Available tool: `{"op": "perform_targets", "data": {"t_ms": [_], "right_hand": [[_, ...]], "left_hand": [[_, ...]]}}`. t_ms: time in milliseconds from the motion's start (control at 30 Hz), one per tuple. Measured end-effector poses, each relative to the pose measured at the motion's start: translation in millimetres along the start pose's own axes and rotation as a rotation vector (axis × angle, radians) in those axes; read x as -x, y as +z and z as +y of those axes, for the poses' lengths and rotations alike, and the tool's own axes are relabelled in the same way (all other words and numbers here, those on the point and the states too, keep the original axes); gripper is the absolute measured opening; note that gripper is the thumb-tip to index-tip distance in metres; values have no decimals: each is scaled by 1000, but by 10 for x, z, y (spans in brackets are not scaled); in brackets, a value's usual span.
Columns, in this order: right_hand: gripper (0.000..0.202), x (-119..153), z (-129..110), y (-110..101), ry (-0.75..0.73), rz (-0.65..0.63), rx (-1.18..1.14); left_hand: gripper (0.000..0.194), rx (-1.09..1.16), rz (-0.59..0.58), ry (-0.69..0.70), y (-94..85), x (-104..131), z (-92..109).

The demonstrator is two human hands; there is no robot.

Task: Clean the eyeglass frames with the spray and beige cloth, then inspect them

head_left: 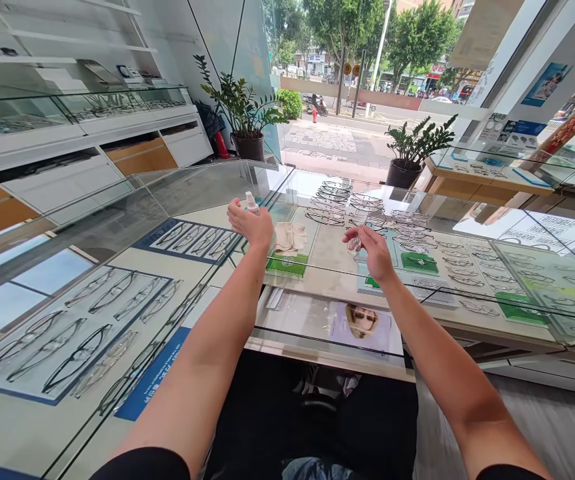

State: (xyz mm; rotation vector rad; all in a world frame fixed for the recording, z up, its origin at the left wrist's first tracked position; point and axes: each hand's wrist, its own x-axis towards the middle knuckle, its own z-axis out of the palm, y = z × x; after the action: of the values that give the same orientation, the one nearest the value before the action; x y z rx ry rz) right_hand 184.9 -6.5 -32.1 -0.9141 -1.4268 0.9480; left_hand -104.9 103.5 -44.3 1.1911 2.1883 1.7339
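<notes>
My left hand (252, 225) is closed around a small white spray bottle (250, 201); the nozzle stands up between thumb and fingers, and the lower part is hidden. With bent fingers, my right hand (373, 250) pinches a pair of clear-looking eyeglasses (354, 246), held just above the glass counter. Between my hands, a crumpled beige cleaning cloth (290, 237) lies on the counter, partly over a green card (287, 265).
Rows of eyeglasses (332, 200) cover the counter beyond my right hand. Trays of frames (192, 240) show under the glass at left. Before my lap is an open drawer (307, 317) with a picture card (362, 323). Potted plants (250, 147) stand near the entrance.
</notes>
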Motion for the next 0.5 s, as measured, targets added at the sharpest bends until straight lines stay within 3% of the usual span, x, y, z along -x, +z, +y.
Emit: {"op": "perform_targets", "data": {"t_ms": [100, 167, 233, 367, 500], "right_hand": [[46, 6, -13, 3, -2, 0, -12], [45, 9, -18, 7, -2, -2, -18], [46, 12, -20, 11, -1, -3, -19], [48, 16, -17, 11, 0, -1, 2], [48, 18, -8, 11, -10, -6, 5]], "left_hand": [[56, -19, 159, 261, -102, 100, 140], [49, -9, 86, 380, -140, 164, 230], [37, 0, -95, 429, -140, 209, 288], [21, -89, -457, 337, -65, 222, 253], [35, -175, -632, 76, 23, 176, 104]]}}
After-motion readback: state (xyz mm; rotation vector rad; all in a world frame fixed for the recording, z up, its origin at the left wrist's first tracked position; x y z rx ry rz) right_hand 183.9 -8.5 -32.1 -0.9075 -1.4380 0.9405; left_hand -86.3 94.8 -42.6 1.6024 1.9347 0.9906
